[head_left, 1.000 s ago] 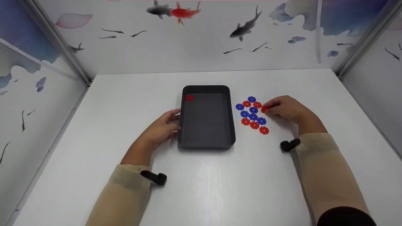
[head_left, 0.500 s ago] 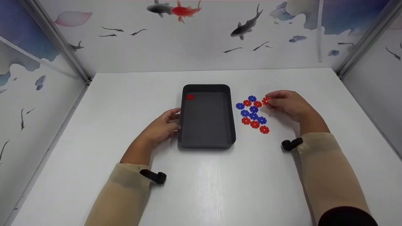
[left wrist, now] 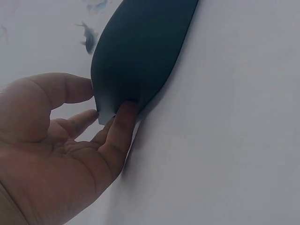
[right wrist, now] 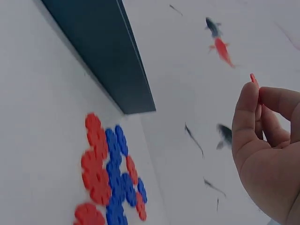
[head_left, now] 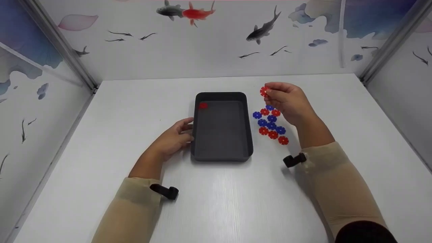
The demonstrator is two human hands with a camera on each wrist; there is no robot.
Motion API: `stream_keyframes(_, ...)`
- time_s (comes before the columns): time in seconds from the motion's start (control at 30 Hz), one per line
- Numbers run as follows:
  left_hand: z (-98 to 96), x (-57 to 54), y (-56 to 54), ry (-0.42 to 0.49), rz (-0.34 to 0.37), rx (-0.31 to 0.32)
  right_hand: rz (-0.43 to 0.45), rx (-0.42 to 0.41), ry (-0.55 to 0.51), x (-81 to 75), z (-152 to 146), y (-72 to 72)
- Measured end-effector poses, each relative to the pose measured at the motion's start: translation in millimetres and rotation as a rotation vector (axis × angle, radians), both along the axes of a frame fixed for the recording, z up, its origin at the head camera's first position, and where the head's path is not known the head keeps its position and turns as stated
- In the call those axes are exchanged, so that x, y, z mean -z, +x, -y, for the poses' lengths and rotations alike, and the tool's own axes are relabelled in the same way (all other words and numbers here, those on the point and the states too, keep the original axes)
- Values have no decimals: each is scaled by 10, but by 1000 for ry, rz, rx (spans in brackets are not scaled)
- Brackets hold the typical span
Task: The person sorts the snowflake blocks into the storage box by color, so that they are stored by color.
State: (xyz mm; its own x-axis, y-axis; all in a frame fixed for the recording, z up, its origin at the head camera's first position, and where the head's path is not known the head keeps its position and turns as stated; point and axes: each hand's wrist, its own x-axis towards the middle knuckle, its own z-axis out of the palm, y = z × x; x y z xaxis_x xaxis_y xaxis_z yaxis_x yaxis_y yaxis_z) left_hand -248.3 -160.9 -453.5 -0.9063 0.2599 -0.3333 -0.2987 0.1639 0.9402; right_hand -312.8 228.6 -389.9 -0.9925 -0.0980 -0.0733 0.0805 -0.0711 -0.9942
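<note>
High over the far end of the loose discs, my right hand [head_left: 285,101] pinches a red notched interlocking disc [head_left: 264,91] between thumb and fingertips. The right wrist view shows the disc's thin edge [right wrist: 253,78] poking above the fingertips. Below lie several flat red and blue discs [head_left: 271,125] of the same kind, a few partly behind the hand. My left hand [head_left: 173,138] rests its fingertips against the left outer wall of a dark grey rectangular tray [head_left: 222,131]; in the left wrist view its relaxed fingers [left wrist: 119,131] touch the tray's side. One red disc [head_left: 203,105] lies inside the tray, far left corner.
The white table [head_left: 209,199] meets a fish-patterned back wall [head_left: 209,57] behind the tray. Patterned side panels stand at left and right, with metal corner posts [head_left: 388,44]. A black wrist camera [head_left: 294,160] juts from each sleeve.
My right hand has lifted the red disc off the table, right of the other discs, and carried it up and leftward. The left hand and the tray stay put.
</note>
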Motion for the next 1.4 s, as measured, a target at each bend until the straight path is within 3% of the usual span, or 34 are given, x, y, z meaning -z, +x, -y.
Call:
stream_keyframes(0.33, -4, 9, 10, 12, -1, -12, -8, -30, -45, -12, 616, -88)
stream_keyframes(0.67, 9, 28, 9, -1, -3, -24, 85, -115, -122, 18, 1147, -400)
stream_keyframes(0.93, -2, 6, 11, 32, -11, -1, 167, -140, -36, 204, 1358, -609)
stream_keyframes(1.4, -2, 11, 7, 33, 1, -3, 141, -101, 83, 418, 1557, -753)
